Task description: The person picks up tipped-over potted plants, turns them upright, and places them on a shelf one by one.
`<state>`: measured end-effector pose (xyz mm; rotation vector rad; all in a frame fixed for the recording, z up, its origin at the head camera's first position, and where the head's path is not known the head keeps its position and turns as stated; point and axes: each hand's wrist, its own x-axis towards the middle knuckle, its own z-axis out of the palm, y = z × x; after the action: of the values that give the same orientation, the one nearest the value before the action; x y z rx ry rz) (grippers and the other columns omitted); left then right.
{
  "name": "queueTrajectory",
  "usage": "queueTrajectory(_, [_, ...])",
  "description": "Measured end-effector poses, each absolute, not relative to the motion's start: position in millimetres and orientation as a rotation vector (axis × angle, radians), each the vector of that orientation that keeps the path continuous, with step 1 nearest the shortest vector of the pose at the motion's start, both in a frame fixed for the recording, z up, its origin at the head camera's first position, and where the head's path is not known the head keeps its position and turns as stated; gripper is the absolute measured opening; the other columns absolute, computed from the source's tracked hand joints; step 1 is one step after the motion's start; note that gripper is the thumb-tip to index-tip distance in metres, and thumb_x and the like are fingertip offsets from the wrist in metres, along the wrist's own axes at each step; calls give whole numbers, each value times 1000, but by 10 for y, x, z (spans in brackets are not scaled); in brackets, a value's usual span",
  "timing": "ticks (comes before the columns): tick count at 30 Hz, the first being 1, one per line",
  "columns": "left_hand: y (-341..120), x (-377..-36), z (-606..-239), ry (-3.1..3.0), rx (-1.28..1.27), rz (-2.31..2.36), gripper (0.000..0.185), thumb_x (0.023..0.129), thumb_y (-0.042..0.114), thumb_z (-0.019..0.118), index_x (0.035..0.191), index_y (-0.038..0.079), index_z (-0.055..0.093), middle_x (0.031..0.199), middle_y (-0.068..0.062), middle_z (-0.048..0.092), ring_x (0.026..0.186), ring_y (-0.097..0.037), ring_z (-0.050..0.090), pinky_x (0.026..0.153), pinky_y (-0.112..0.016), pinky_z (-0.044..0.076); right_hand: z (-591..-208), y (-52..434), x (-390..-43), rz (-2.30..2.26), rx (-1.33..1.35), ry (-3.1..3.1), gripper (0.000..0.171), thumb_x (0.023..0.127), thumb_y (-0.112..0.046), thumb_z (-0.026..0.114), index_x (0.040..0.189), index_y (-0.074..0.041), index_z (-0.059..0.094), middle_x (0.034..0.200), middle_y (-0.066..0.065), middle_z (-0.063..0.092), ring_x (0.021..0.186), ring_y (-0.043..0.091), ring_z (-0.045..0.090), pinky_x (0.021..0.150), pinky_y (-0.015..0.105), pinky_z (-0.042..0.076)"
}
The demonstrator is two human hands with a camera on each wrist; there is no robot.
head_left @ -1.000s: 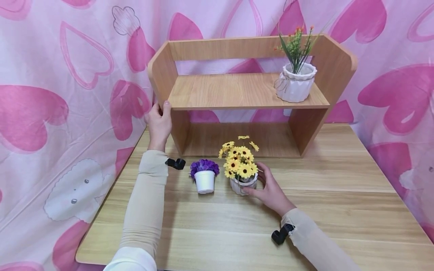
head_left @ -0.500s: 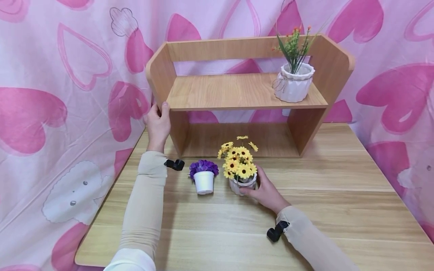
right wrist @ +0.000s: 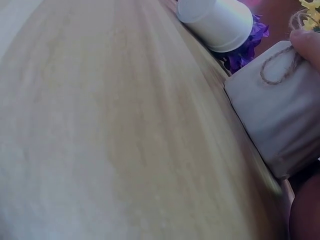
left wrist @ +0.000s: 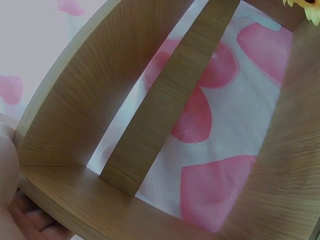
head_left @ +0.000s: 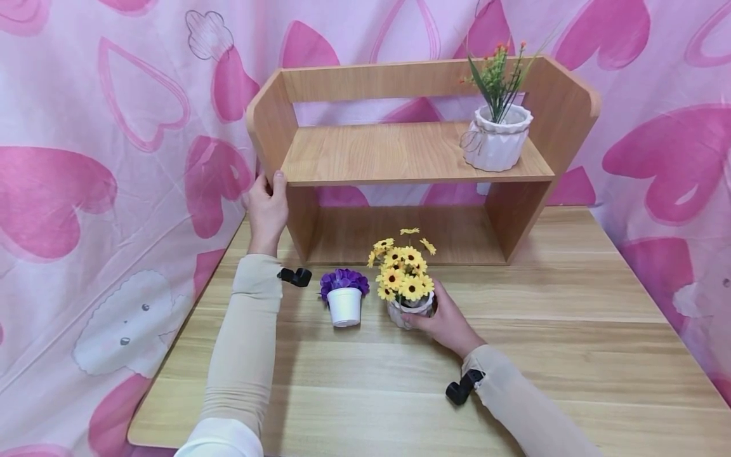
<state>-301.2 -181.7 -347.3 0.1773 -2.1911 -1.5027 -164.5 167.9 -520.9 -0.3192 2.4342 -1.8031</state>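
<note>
Fingers of the right hand [head_left: 442, 317] had closed round the white pot of yellow flowers [head_left: 410, 311], where a second before they only reached toward its side; the wrist had slid in along the table [head_left: 559, 330] and the grip now looked firm enough to lift, though the pot stood flat on the wood, just in front of the shelf's lower opening. From the right wrist view the thumb [right wrist: 307, 42] pressed near the rim, beside a loop of rough twine [right wrist: 280, 67] tied round the pot.

The left hand [head_left: 267, 206] had not moved: its fingers stayed curled over the front edge of the wooden shelf [head_left: 400, 152] at its left side, steadying it.

The pot was matte and faceted, ceramic by the look of it, tapering slightly to the base. Just to its left, not touching, stood a smaller smooth white pot of purple flowers [head_left: 344, 298], likely plastic. A third ribbed white pot with green stems [head_left: 497, 143] sat on the upper board. The shelf was wood-grain laminate with rounded corners, open at the back to a pink heart-printed curtain [head_left: 114, 158].
</note>
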Motion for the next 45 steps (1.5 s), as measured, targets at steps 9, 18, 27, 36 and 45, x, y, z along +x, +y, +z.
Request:
queueTrajectory(9, [-1807,-3000,-3472,-2186,170,-1513,54,111,45,52,154,13,60,156,-12,62,139,-26,63,123,-41,48,-5198,1657,-1603,-1840,-290,2480,94,83,-15,94,160,-10,40,161,19,52,152,42,47,130,61,32])
queueTrajectory(18, [-1804,-2999,-3468,-2166,178,-1535,53,111,44,54,153,12,62,155,-13,64,139,-27,64,123,-40,48,-5072,1629,-1575,-1909,-307,2500,96,84,-15,93,162,-10,37,162,18,51,153,40,46,131,61,30])
queueTrajectory(27, [-1810,-3003,-3479,-2168,164,-1542,54,111,43,52,154,12,60,156,-13,62,140,-27,63,123,-41,48,-4776,1628,-1586,-1937,-386,2513,91,86,-15,92,160,-14,38,161,14,55,150,37,52,129,59,35])
queueTrajectory(36, [-1808,-3002,-3482,-2180,170,-1526,54,111,45,51,154,13,60,157,-12,62,141,-27,63,123,-43,48,-4539,1649,-1632,-1883,-328,2545,90,88,-19,91,159,-15,37,156,15,59,146,39,57,127,60,39])
queueTrajectory(45, [-1799,-3011,-3482,-2190,196,-1521,55,111,47,50,153,13,60,156,-11,63,139,-26,64,122,-42,49,-4303,1649,-1675,-1882,-288,2537,90,88,-27,91,159,-14,37,156,12,58,145,36,56,127,60,39])
